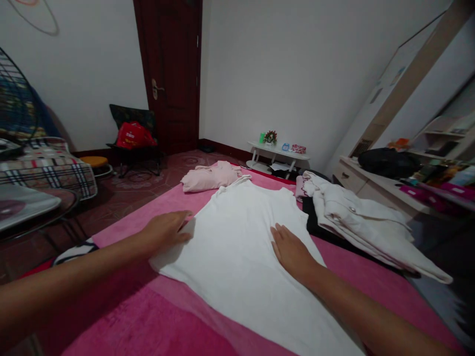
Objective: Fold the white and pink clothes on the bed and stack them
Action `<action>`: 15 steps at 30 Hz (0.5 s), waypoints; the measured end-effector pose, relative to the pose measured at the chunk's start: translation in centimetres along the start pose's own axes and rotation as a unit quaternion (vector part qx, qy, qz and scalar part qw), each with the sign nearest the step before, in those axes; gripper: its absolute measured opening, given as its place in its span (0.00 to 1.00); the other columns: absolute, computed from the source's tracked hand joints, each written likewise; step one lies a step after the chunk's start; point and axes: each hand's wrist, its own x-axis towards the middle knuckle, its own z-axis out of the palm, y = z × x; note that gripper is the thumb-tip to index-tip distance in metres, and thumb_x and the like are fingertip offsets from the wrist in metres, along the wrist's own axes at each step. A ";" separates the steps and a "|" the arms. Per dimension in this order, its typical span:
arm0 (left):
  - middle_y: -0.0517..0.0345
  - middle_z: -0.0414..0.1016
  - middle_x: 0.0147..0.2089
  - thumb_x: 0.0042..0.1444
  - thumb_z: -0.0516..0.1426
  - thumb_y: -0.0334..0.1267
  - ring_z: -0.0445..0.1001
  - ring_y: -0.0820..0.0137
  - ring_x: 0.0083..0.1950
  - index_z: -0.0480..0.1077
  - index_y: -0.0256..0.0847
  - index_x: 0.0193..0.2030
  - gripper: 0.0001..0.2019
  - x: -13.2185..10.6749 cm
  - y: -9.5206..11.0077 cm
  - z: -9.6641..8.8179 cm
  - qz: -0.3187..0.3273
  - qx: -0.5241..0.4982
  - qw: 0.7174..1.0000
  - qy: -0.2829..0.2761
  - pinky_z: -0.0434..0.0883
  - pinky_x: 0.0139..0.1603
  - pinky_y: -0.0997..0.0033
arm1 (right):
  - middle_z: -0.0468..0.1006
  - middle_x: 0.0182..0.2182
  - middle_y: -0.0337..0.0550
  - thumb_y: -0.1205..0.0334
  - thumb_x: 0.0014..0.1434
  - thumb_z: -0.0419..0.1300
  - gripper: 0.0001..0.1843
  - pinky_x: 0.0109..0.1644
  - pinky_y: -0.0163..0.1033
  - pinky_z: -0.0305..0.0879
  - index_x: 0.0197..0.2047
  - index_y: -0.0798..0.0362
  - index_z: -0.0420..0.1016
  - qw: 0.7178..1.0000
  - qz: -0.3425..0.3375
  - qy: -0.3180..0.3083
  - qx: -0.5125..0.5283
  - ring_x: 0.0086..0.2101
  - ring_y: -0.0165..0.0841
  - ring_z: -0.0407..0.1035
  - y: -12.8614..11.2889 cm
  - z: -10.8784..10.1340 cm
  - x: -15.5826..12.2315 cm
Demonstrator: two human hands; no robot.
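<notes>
A white sleeveless top (237, 237) lies spread flat on a pink bed cover (156, 316), neck end away from me. My left hand (166, 230) rests palm down at the top's left edge, fingers stretched onto the fabric. My right hand (291, 249) lies flat on the right half of the top, fingers together and extended. Neither hand holds anything.
A folded pale pink garment (210, 177) sits at the far end of the bed. A cream jacket (356, 217) lies over dark clothing at the right. Beyond are a low white table (278, 153), a dark door (174, 74), a chair with a red bag (133, 134), and a cluttered desk (401, 188).
</notes>
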 end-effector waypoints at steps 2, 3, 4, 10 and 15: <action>0.54 0.77 0.40 0.47 0.60 0.47 0.74 0.62 0.39 0.67 0.42 0.53 0.25 -1.0 -0.4 -0.6 -0.024 -0.051 0.997 -0.060 0.65 0.35 0.70 | 0.70 0.57 0.57 0.73 0.59 0.47 0.25 0.62 0.47 0.54 0.58 0.58 0.70 0.999 -0.046 -0.009 0.025 0.55 0.44 0.65 -1.3 -1.6 0.9; 0.56 0.76 0.36 0.46 0.60 0.47 0.74 0.64 0.36 0.70 0.41 0.48 0.22 -1.3 -0.5 -0.7 -0.025 -0.074 0.993 -0.087 0.63 0.32 0.72 | 0.74 0.52 0.55 0.74 0.58 0.48 0.23 0.60 0.46 0.56 0.53 0.55 0.74 0.996 -0.070 -0.006 0.053 0.52 0.42 0.68 -2.1 -2.4 1.8; 0.58 0.75 0.33 0.45 0.60 0.46 0.72 0.66 0.33 0.71 0.40 0.42 0.18 -1.6 -0.6 -0.8 -0.018 -0.094 0.990 -0.108 0.61 0.30 0.73 | 0.77 0.48 0.51 0.74 0.57 0.49 0.21 0.58 0.45 0.59 0.47 0.53 0.77 0.992 -0.085 0.005 0.091 0.48 0.41 0.70 -3.0 -3.1 3.0; 0.63 0.67 0.26 0.49 0.54 0.42 0.66 0.72 0.28 0.67 0.37 0.29 0.09 -2.4 -0.1 -1.3 0.028 -0.200 0.969 -0.144 0.55 0.26 0.76 | 0.78 0.45 0.41 0.69 0.56 0.55 0.17 0.50 0.33 0.63 0.49 0.52 0.75 0.940 -0.021 0.075 0.333 0.44 0.32 0.72 -9.1 -5.4 14.0; 0.64 0.67 0.28 0.48 0.55 0.41 0.66 0.73 0.29 0.63 0.39 0.31 0.08 -3.0 0.7 -1.2 0.019 -0.308 0.943 -0.122 0.57 0.27 0.77 | 0.74 0.50 0.58 0.51 0.56 0.59 0.33 0.51 0.45 0.64 0.61 0.59 0.60 0.932 0.098 0.006 0.349 0.49 0.44 0.70 -11.6 -4.4 21.7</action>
